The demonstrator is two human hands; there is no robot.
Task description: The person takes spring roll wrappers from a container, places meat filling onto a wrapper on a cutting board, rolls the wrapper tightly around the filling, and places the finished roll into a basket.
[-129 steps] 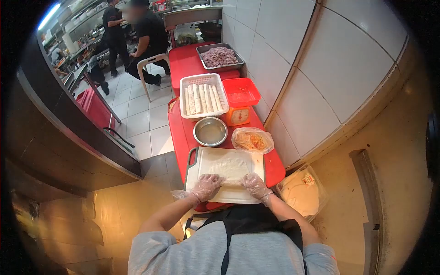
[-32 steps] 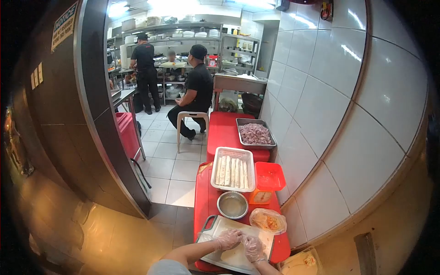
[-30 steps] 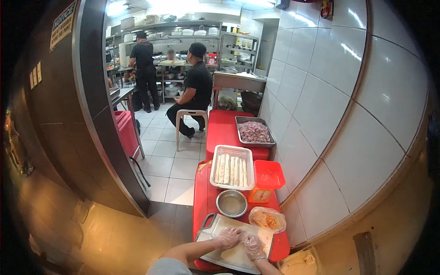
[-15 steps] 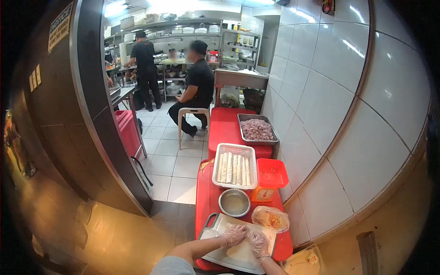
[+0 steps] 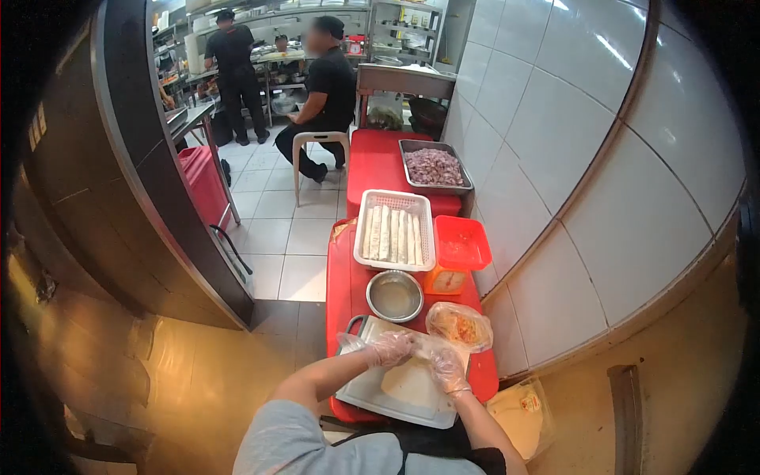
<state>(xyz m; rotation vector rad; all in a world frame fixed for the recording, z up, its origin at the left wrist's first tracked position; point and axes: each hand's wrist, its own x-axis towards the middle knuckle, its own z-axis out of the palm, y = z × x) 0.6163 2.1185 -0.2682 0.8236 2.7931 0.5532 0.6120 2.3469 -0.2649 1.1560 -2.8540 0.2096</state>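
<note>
Both my hands wear clear plastic gloves and work over a white cutting board (image 5: 431, 408) with a grey handle. My left hand (image 5: 390, 349) is closed at the board's far side, its fingers bent over the end of a pale spring roll wrapper (image 5: 425, 346). My right hand (image 5: 449, 370) pinches the same wrapper from the other side. What lies inside it is covered by my fingers. A thin pale sheet shows on the board below. Beyond the board are a metal bowl (image 5: 395, 297) of cloudy liquid and a plastic bag (image 5: 460, 327) of shredded orange filling.
A white basket (image 5: 362, 229) holds several pale rolls. Beside it, a red tub (image 5: 463, 244) sits on an orange scale (image 5: 445, 281). Farther back, a metal tray (image 5: 467, 178) contains chopped pinkish pieces. A tiled wall (image 5: 522, 206) borders the right; a person (image 5: 328, 87) sits ahead.
The view has tipped downward, so the table appears higher and more of my arms shows. My hands stay at the wrapper, slightly farther apart.
</note>
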